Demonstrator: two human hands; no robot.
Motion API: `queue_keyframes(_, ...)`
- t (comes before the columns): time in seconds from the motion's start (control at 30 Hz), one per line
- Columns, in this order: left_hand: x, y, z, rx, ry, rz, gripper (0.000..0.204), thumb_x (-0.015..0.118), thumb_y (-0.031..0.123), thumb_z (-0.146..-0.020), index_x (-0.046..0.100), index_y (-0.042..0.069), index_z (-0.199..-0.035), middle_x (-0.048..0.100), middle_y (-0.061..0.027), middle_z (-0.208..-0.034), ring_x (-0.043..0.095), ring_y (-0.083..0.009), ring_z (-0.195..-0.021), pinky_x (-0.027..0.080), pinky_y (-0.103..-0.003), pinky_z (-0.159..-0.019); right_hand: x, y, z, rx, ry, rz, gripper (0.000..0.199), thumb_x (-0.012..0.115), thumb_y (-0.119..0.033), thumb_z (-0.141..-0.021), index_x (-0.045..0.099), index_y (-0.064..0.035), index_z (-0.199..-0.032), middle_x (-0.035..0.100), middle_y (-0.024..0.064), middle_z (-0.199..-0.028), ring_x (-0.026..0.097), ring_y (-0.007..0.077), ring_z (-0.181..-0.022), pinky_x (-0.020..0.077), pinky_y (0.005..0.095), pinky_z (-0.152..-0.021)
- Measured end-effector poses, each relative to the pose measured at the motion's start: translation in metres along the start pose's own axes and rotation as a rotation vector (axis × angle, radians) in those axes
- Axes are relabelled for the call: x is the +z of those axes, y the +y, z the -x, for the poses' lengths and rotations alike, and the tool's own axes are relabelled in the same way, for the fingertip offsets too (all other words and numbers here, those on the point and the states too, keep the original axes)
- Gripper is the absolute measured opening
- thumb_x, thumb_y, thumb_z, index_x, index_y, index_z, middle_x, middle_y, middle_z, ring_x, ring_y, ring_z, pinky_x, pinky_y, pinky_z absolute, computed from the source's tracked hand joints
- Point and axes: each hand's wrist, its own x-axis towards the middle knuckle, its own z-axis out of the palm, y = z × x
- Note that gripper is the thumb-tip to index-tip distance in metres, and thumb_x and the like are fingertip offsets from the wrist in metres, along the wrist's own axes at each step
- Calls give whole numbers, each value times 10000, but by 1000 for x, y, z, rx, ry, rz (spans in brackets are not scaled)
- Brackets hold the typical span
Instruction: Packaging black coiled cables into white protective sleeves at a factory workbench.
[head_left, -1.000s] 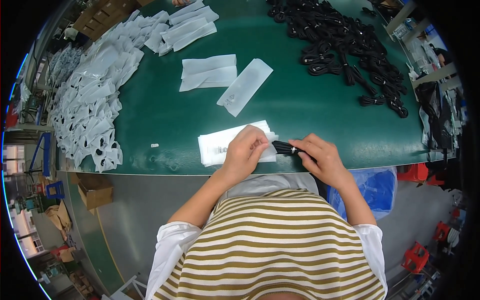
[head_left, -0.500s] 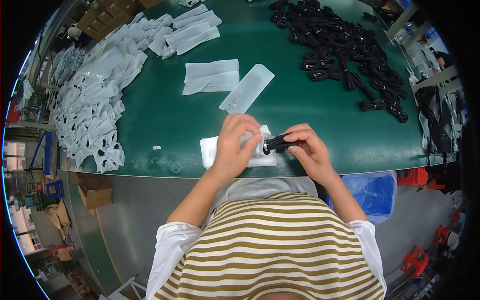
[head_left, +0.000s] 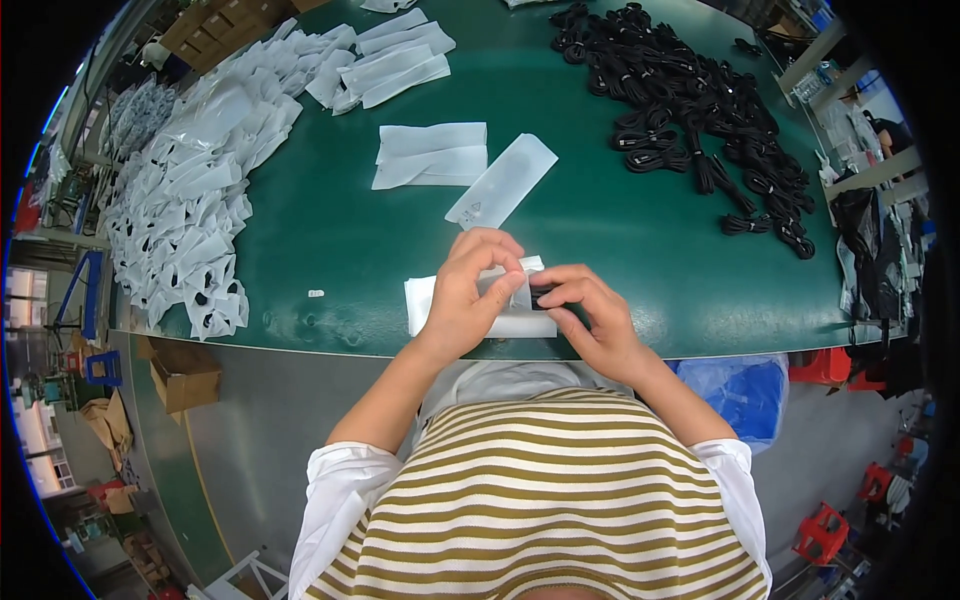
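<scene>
My left hand point(head_left: 474, 290) pinches the mouth of a translucent white plastic bag point(head_left: 520, 297) above a small stack of flat bags point(head_left: 420, 300) at the table's front edge. From the right, my right hand point(head_left: 592, 312) grips a coiled black cable point(head_left: 541, 294). Its front end is inside the bag's mouth, and my fingers cover most of the rest. Just beyond my hands, a single bag point(head_left: 503, 182) lies slanted beside a few flat overlapping bags point(head_left: 432, 155).
A large heap of filled white bags point(head_left: 190, 190) covers the table's left side. Bundled black cables point(head_left: 690, 100) are piled at the far right. A tiny white piece point(head_left: 316, 293) lies on the green table point(head_left: 340, 230). Below the right edge stands a blue bin with a clear liner point(head_left: 740, 395).
My right hand has moved left, pushing the coiled cable into the bag's mouth. The left hand keeps its pinch on the bag in nearly the same place.
</scene>
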Motion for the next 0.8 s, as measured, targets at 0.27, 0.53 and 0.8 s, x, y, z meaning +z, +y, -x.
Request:
queue_keyframes(0.27,-2,10,-13,-77,33,501,102,648,135,-945,619,42,-912,593,-84,-1193,542,-186,-1136,417,-350,-998,-1,-6,-25,-32,-18,23,111,620,31,-914,605,21,-1023,522,159,-1232,617,182,-981,534,283,-762)
queue_keyframes(0.53,3,28,-20,-135,89,600,232,631,172,-976,569,5,-1123,587,-107,-1233,557,-188,-1156,478,-367,-943,2,-2,-65,278,168,-742,160,531,-14,-986,625,-9,-1116,548,93,-1126,605,113,-849,518,252,-714)
queue_keyframes(0.8,-25,21,-33,-337,70,68,377,710,83,-893,532,-1,-1214,590,-128,-1148,623,-242,-1006,520,-388,-860,-20,90,-117,-179,152,585,131,575,31,-884,632,21,-1001,626,162,-1054,644,316,-824,537,395,-708)
